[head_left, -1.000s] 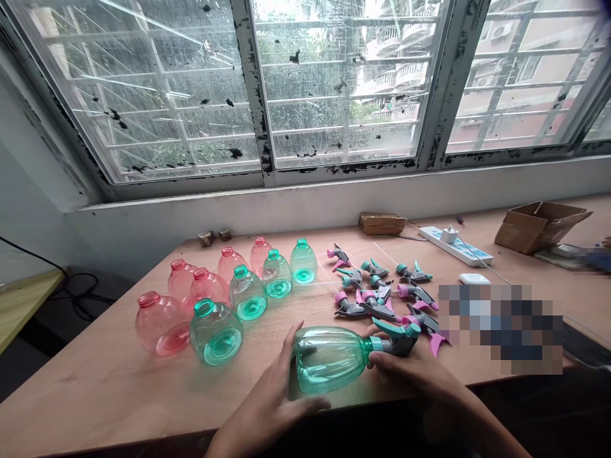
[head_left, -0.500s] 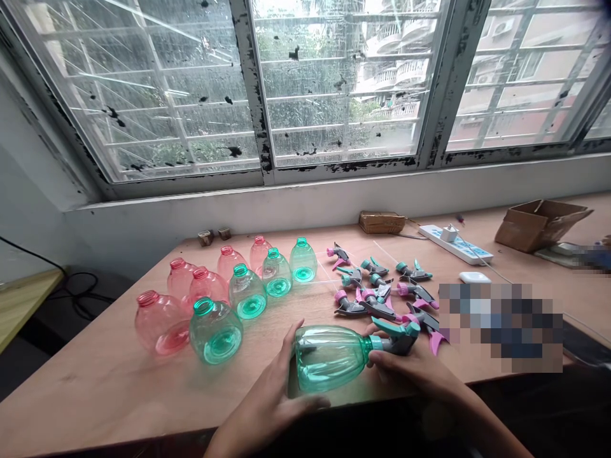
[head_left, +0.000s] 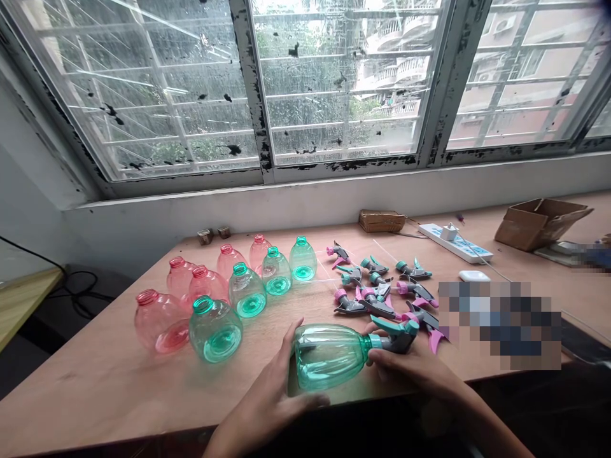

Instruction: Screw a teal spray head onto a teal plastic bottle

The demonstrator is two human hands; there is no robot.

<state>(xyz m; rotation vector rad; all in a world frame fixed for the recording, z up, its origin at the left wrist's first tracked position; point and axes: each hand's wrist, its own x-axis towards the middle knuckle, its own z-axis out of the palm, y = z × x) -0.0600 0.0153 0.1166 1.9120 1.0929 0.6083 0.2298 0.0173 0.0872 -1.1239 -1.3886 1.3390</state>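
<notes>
A clear green spray bottle [head_left: 329, 357] lies on its side in the air at the table's front edge, its base to the left. A grey and turquoise trigger head [head_left: 398, 336] sits on its neck. My left hand [head_left: 272, 394] cups the base end, with the thumb below and the fingers partly hidden behind the bottle. My right hand [head_left: 413, 369] is closed around the neck and collar of the trigger head. Just beyond my right hand lie several loose trigger heads [head_left: 377, 302], some with pink parts, some turquoise.
Open green bottles [head_left: 217, 334] and pink bottles [head_left: 160, 324] stand upright at left. Farther back are a white power strip [head_left: 458, 245], a taped brown package [head_left: 382, 221] and an open cardboard box [head_left: 537, 226]. A white case [head_left: 474, 277] lies at right beside a blurred patch.
</notes>
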